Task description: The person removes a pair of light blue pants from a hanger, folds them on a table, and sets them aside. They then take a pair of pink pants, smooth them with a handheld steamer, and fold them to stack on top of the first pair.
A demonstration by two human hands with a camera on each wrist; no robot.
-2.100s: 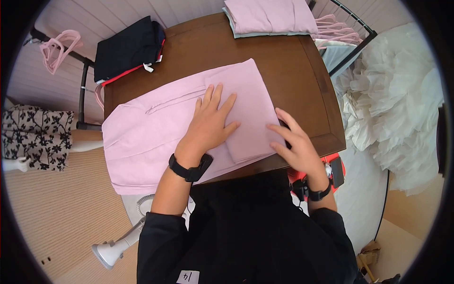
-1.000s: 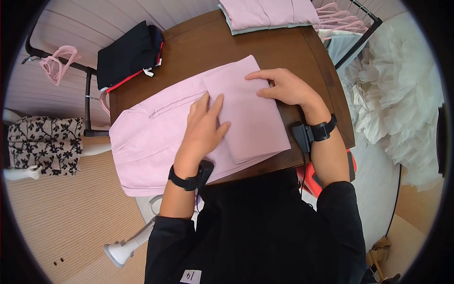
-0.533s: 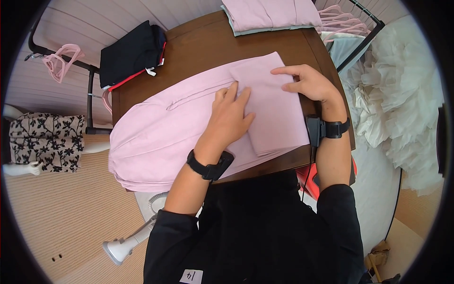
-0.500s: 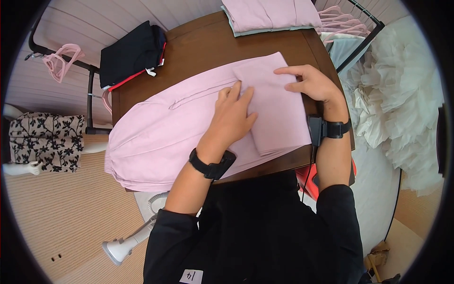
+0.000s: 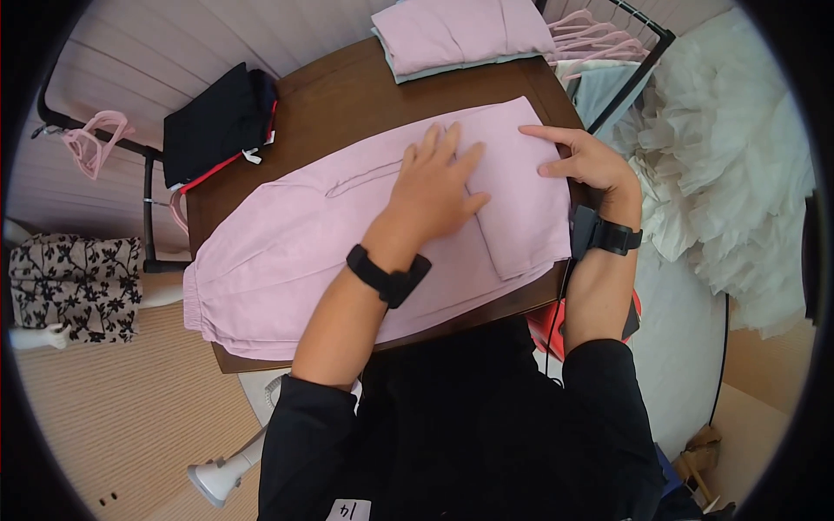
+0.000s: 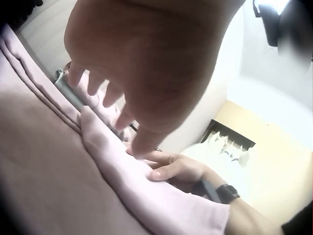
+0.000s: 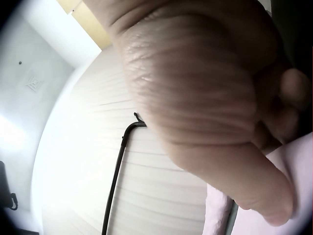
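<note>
Pink trousers (image 5: 287, 252) lie flat on the brown table, the gathered elastic waistband (image 5: 193, 295) at the left and a pocket slit near the upper edge. Their right end is folded over into a panel (image 5: 521, 208). My left hand (image 5: 434, 187) is spread palm down over the panel's inner edge, slightly blurred. In the left wrist view its fingers stand over the layered pink cloth (image 6: 117, 171). My right hand (image 5: 591, 161) is at the panel's outer edge, index finger and thumb apart on the cloth. The right wrist view shows the thumb (image 7: 274, 200) against the pink cloth; its other fingers are partly hidden.
Folded dark and red garments (image 5: 217, 126) stack at the table's back left. Pink and pale green folded clothes (image 5: 465, 35) lie at the back right. Hangers (image 5: 97, 143) and rack bars flank the table. White tulle (image 5: 721, 174) hangs at the right; a steamer head (image 5: 221, 473) sits below left.
The right hand has moved from the panel's near side to its far side. The trousers have shifted right across the table, both hands along with them. The waistband now shows at the left.
</note>
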